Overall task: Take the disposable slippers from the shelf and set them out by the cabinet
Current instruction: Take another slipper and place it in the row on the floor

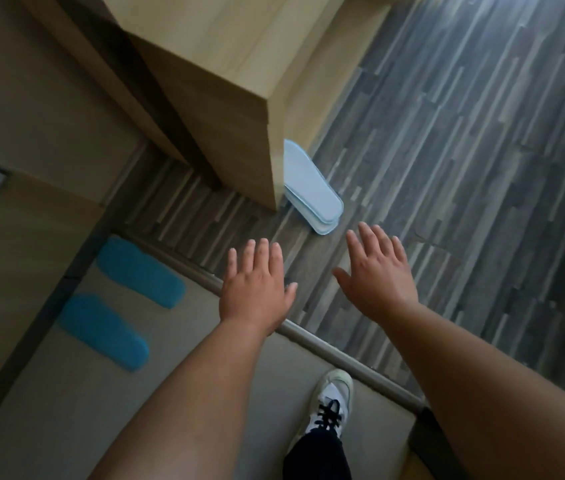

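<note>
A stack of pale blue disposable slippers (312,192) lies flat on the dark wood-look floor, against the right side of a light wooden cabinet (225,109), partly hidden behind its corner. My left hand (255,289) and my right hand (378,271) hover a little short of the stack, palms down and fingers spread, holding nothing. My right hand is the nearer one, its fingertips a short way below the stack's near end.
Two bright blue slippers (141,271) (104,330) lie side by side on the beige floor at the left. A metal threshold strip (343,358) runs diagonally between beige and dark flooring. My white sneaker (331,400) stands just before the strip.
</note>
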Motion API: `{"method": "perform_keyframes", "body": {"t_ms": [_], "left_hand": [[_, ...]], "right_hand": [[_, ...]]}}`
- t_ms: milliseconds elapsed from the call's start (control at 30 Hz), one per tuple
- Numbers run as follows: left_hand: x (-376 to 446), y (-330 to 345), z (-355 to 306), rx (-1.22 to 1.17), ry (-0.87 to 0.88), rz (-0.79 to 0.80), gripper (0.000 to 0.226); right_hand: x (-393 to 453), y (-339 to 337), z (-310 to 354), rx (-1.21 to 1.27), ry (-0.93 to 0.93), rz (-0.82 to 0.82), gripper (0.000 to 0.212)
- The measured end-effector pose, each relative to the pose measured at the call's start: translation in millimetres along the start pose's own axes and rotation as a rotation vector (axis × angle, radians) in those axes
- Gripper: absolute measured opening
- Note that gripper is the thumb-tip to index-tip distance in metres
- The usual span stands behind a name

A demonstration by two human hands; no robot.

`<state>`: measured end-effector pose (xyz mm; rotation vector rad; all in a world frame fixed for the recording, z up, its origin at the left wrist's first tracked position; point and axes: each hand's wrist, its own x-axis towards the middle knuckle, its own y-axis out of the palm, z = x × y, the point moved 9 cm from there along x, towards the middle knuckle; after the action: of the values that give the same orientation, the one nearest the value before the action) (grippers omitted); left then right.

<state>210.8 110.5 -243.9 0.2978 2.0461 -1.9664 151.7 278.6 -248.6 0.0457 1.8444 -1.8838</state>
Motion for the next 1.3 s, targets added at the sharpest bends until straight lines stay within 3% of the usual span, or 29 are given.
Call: {"method": "perform_keyframes", "body": {"t_ms": [400, 800, 1100, 1300], "left_hand": [[57, -4, -50, 0.033, 0.081, -0.02, 0.069], [117, -1, -50, -0.071, 0.112, 0.032, 0.059], [173, 67, -41, -0.319, -0.132, 0.123, 0.053], [225, 143, -11, -0.788, -0.667, 0.146, 0.047]], "right_hand": [[33, 1, -60, 0.066, 0.049, 0.033, 0.071], [91, -8, -53, 0.198, 0.065, 0.068, 0.059], [172, 38, -67, 0.255, 0.051, 0.127, 0.048], [253, 97, -70, 0.305, -0.004, 0.187, 0.043]]}}
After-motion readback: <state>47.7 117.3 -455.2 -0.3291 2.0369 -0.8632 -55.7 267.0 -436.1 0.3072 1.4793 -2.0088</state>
